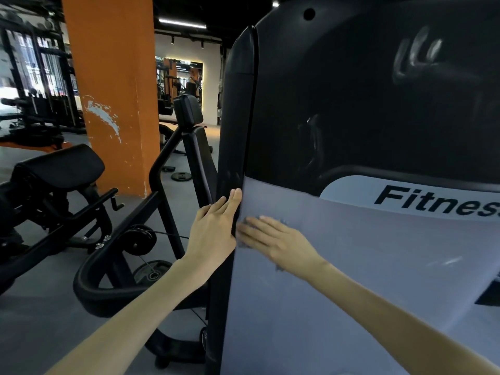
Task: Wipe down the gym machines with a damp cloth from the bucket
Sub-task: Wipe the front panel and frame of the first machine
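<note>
1. Head view, centre of the frame: the left hand (213,226) is lying flat, fingers straight and together. It is resting against the black side edge (232,147) of the machine cover (365,280) and gripping nothing.
2. Just right of it, the right hand (273,239) is spreading flat with straight fingers. It is pressing the cloth (244,245) onto the cover's grey lower panel, and the fingers are not curling round the cloth.
3. The cloth is peeking out only as grey-blue scraps beside the fingertips and near the wrist. The hand and cloth are blurred here, so the cloth's full outline is hard to make out; it seems to be lying almost wholly under the palm.
4. The machine cover is filling the right half of the frame. Its dark glossy upper part (365,109) is carrying pale smears, and a white band with black lettering (433,204) is crossing above the grey panel.
5. On the left side of the frame an orange pillar (113,77) is standing behind a black padded bench (59,166). A weight plate (181,175) is lying on the grey floor near the pillar's foot.
6. In the upper middle, a lit mirror (178,82) is hanging on the far wall.
</note>
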`<state>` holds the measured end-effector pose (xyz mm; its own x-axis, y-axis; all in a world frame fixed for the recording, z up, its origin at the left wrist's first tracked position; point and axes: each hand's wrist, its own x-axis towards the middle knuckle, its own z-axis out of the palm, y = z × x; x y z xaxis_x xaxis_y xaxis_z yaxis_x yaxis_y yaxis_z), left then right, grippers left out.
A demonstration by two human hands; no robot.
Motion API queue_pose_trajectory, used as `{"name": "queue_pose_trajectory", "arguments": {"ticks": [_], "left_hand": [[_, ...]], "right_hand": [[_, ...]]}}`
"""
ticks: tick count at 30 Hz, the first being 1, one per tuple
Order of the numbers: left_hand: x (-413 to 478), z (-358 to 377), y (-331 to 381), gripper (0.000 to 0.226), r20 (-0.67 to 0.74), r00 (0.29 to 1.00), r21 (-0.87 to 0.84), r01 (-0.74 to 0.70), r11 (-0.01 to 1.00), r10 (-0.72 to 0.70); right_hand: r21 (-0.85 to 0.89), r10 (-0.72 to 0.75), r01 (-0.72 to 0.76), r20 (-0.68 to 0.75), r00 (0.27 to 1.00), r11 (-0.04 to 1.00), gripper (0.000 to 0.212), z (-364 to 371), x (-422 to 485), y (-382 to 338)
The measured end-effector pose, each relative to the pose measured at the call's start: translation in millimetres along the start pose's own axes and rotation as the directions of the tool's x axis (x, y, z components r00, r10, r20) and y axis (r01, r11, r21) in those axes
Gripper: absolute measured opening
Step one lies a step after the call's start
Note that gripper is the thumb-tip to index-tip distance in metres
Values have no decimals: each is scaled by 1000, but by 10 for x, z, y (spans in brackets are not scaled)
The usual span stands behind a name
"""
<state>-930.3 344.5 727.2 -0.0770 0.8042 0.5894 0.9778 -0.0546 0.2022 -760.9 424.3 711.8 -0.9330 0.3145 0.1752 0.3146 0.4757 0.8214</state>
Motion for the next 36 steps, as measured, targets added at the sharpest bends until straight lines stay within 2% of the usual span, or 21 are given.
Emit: {"name": "queue_pose_trajectory", "arguments": {"ticks": [2, 5, 7, 9, 11, 12, 14, 15, 16, 19, 21, 22, 24, 27, 28, 29, 32, 33, 34, 35, 36], "left_hand": [[-5, -10, 14, 82, -10, 1000, -44, 14, 999, -14], [-7, 23, 31, 81, -45, 999, -36, 17, 999, -19], [-14, 29, 40, 83, -25, 999, -11, 26, 1000, -27], [-9, 30, 20, 83, -20, 999, -4, 28, 1000, -28], [2, 18, 18, 81, -28, 999, -6, 26, 1000, -27], [8, 9, 25, 81, -27, 999, -6, 30, 1000, -30], [14, 14, 47, 82, -12, 999, -2, 42, 999, -42], [12, 32, 55, 83, -5, 999, 1, 48, 999, -48], [3, 56, 64, 86, -3, 999, 1, 52, 999, -52], [-48, 146, 120, 95, 10, 999, -23, 52, 998, -52], [-67, 186, 159, 101, 10, 999, -21, 49, 999, -48], [-69, 197, 173, 104, 9, 999, -8, 40, 999, -40], [-61, 223, 185, 108, 3, 1000, 30, 23, 999, -23], [-44, 233, 220, 104, 19, 999, 43, 43, 998, -44], [-40, 225, 250, 101, 31, 998, 36, 51, 998, -52], [-33, 218, 279, 98, 41, 997, 28, 58, 998, -59], [-35, 207, 324, 96, 64, 996, -16, 64, 998, -63], [-46, 200, 337, 98, 79, 995, -32, 69, 997, -66], [-69, 198, 355, 99, 92, 993, -60, 82, 995, -76], [-89, 207, 379, 100, 98, 992, -96, 91, 991, -81], [-116, 229, 414, 101, 75, 995, -124, 77, 989, -68]], "right_hand": [[66, 134, -129, -89, 987, 990, 127, -163, 115, 235], [185, 344, -308, -221, 912, 933, 102, -308, 213, 350], [183, 292, -260, -172, 941, 948, 105, -196, 120, 180], [112, 120, -110, -84, 989, 988, 118, -72, -71, 28], [70, 77, -70, -102, 992, 995, 132, -55, -202, 146], [86, 145, -132, -168, 975, 988, 129, -71, -229, 260], [218, 363, -304, -327, 872, 927, 101, -108, -267, 432], [267, 433, -354, -356, 828, 896, 94, -100, -289, 443], [262, 439, -364, -351, 827, 894, 94, -56, -334, 390], [132, 180, -152, -229, 957, 979, 108, 293, -619, 21], [62, 40, -26, -226, 973, 998, 99, 356, -786, 2], [55, 45, -30, -292, 955, 998, 87, 338, -828, 93], [163, 264, -211, -454, 851, 964, 71, 247, -847, 316], [428, 666, -514, -543, 511, 743, 55, 190, -808, 452], [471, 703, -526, -540, 462, 708, 51, 231, -791, 384], [477, 694, -506, -538, 478, 718, 53, 298, -778, 275], [284, 375, -257, -538, 755, 924, 71, 453, -905, 119], [258, 334, -227, -523, 784, 939, 77, 443, -956, 205], [310, 399, -269, -515, 759, 912, 74, 378, -980, 312], [389, 521, -356, -515, 681, 850, 60, 314, -975, 414], [489, 663, -449, -505, 553, 748, 48, 239, -932, 499]]}}
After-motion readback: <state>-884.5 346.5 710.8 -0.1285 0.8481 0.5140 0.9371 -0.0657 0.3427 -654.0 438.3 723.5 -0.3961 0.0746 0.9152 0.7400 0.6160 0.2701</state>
